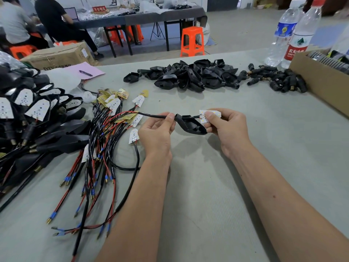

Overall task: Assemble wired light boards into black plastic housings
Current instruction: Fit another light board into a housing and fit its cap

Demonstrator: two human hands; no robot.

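A big gray table (207, 186) filled most of the frame. At the left edge lay a heap of finished lights (32, 118), and beside it a tangle of wired boards (105, 144) with red and black wires. Along the top middle sat a pile of empty black housings (188, 76), with small black plugs (277, 80) to its right. Two water bottles (294, 33) stood at the upper right, next to a cardboard box (321, 82). In the middle, the left hand (156, 133) pinched a black cable (153, 115) just where it entered a black housing (190, 125). The right hand (224, 127) pinched a small white light board (209, 115) at the housing's open end.
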